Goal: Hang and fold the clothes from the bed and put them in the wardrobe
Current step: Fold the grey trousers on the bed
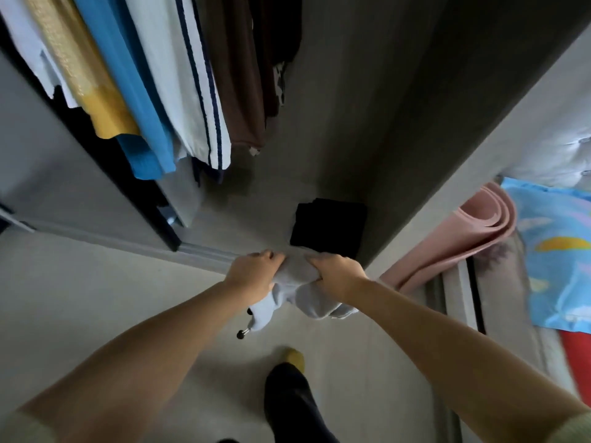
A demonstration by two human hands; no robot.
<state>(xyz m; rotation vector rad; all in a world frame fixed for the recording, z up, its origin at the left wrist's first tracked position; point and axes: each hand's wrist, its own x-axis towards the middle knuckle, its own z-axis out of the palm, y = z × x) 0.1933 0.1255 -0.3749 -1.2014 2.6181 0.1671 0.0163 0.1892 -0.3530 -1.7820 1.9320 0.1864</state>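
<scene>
At the wardrobe [367,155] floor, two hands [297,276] grip one pale garment [295,273].

Rolled pink mat [463,241] beside patterned blue pillow [556,251].

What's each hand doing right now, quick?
Left hand: closed, gripping the light grey garment.
Right hand: closed, gripping the same garment's other side.
</scene>
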